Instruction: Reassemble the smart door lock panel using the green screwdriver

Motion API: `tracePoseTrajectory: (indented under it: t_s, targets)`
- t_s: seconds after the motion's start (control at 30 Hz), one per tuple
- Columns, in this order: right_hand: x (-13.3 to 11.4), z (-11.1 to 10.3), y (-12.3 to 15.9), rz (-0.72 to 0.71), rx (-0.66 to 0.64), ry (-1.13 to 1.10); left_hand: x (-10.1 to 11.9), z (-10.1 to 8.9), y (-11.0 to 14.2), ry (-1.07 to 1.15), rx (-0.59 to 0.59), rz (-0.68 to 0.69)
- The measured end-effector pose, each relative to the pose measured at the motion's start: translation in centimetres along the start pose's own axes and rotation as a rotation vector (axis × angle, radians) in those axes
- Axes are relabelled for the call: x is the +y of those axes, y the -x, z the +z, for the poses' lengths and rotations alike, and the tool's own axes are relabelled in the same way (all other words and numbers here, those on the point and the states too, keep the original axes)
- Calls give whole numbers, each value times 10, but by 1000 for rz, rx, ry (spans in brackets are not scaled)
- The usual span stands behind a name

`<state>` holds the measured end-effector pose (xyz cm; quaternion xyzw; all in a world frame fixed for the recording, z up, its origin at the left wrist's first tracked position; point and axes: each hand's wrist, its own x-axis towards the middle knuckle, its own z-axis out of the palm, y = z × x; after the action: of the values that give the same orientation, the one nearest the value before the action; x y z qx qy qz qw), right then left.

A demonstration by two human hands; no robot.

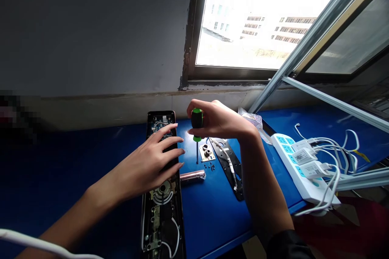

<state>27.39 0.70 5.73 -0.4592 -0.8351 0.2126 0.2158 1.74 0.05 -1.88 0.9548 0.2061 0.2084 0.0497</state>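
Fingers of your right hand point(220, 118) wrap the screwdriver point(197, 118) — light, hold its grip; left fingers point(168, 142) spread above the lock panel point(159, 124) — stiff, take its edges.

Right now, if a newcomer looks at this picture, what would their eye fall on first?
First comes the green-and-black screwdriver, held upright in the right hand at the centre, above the blue bench. Just left of it, the left hand lies over an opened black electronic lock panel with its circuit board showing. Further off, the bright window glares at the upper right, and a white power strip sits on the bench's right side.
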Motion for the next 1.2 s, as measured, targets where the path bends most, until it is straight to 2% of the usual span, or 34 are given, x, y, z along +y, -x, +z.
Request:
tracePoseTrajectory:
  t_s: [0.1, 0.2, 0.33, 0.47, 0.6, 0.77, 1.2]
  targets:
    - [-3, -1, 3, -23, 55, -80, -1, -8, 0, 26, 8, -23]
    - [-9, 1, 4, -64, 170, -199, -1, -20, 3, 86, 15, -38]
    - [-19, 9, 2, -153, 351, -353, -1, -32, 9, 191, -65, -73]
    - [-32, 15, 0, -187, 519, -388, -1, -33, 16, 239, -78, -102]
    - [-41, 17, 0, -193, 625, -378, 0, -31, 19, 248, -34, -83]
    - [-37, 19, -3, -232, 674, -392, -2, -30, 18, 246, 3, -50]
    - [-40, 25, -3, -318, 679, -350, 0, -32, 17, 284, -51, -138]
